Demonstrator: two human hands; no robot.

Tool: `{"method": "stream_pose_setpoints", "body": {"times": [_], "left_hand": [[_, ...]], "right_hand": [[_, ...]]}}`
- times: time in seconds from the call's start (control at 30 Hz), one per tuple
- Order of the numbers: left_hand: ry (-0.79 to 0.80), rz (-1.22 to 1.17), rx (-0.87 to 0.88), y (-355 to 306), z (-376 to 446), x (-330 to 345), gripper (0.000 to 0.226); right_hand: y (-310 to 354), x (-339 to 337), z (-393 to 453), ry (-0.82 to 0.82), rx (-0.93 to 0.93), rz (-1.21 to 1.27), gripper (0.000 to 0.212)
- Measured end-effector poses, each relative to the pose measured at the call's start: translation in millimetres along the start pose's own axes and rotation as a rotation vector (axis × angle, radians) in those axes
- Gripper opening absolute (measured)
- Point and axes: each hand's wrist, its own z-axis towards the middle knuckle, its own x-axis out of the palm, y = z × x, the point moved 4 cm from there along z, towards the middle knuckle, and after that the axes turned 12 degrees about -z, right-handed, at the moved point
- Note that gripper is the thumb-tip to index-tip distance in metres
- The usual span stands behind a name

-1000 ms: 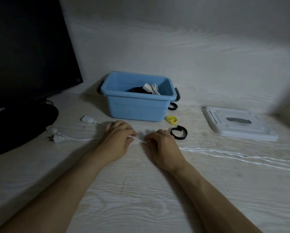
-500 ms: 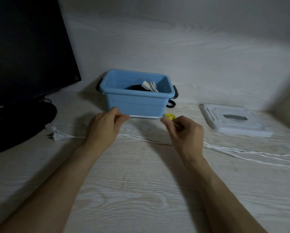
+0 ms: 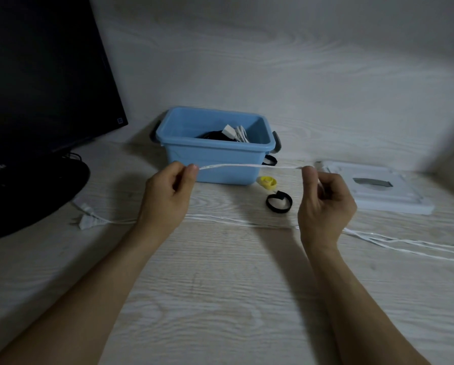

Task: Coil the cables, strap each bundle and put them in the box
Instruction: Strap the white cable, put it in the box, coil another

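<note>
A white cable (image 3: 249, 166) is stretched taut in the air between my two hands, in front of the blue box (image 3: 215, 168). My left hand (image 3: 168, 198) pinches one end of the span and my right hand (image 3: 324, 204) pinches the other. More of the white cable lies on the desk and runs off to the right, with its plug (image 3: 89, 219) at the left. The box holds a black bundle and a white bundle (image 3: 236, 133). A yellow strap (image 3: 268, 183) and a black strap (image 3: 279, 202) lie on the desk between the box and my right hand.
A black monitor (image 3: 44, 75) on a round base (image 3: 31, 191) stands at the left. The white box lid (image 3: 373, 188) lies at the right. Another black strap (image 3: 269, 160) sits beside the box. A pale wood-grain wall rises right behind the box.
Both hands rose from the desk with the white cable and moved apart, so the span between them grew from a short bit to a long taut length.
</note>
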Motion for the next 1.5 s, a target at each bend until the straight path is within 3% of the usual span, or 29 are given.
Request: {"method": "stream_pose_setpoints", "body": {"times": [0.1,0.17,0.23,0.37,0.47,0.7,0.87,1.03,1.2,1.37,1.5], "left_hand": [[-0.104,-0.329,-0.279,1.3,3.3,0.0,0.043],[-0.080,-0.713,-0.606,4.4,3.7,4.4,0.040],[-0.011,-0.913,-0.791,5.9,0.1,8.6,0.037],[0.032,-1.055,-0.841,8.1,-6.1,14.3,0.025],[-0.018,-1.179,-0.826,8.6,-3.9,12.0,0.017],[-0.190,-1.314,-0.848,11.0,-6.3,5.2,0.038],[-0.276,-1.174,-0.769,5.6,-3.9,14.9,0.027],[0.032,-0.707,-0.553,0.8,-11.9,28.5,0.027],[0.361,-0.429,-0.502,-14.4,-25.9,41.8,0.025],[0.412,-0.346,-0.466,-27.1,-33.7,45.8,0.030],[0.470,0.240,0.003,-39.5,-38.2,42.6,0.045]], "right_hand": [[1.8,4.0,-2.5,0.093,0.003,-0.020,0.024],[6.4,6.5,-5.9,0.148,-0.005,-0.002,0.017],[11.7,6.2,-9.8,0.181,-0.031,0.041,0.011],[16.7,8.8,-17.6,0.279,-0.107,0.041,0.010],[14.9,19.2,-24.5,0.455,-0.131,-0.023,0.014],[15.9,38.4,-48.7,0.885,-0.243,-0.259,0.016],[27.9,45.3,-73.4,1.120,-0.407,-0.279,0.010],[40.5,41.0,-76.8,1.147,-0.438,-0.177,0.005],[43.9,39.0,-67.3,0.985,-0.452,-0.184,0.007],[45.2,34.3,-57.9,0.810,-0.364,-0.159,0.011],[37.0,31.8,-49.4,0.734,-0.269,-0.183,0.042]]}}
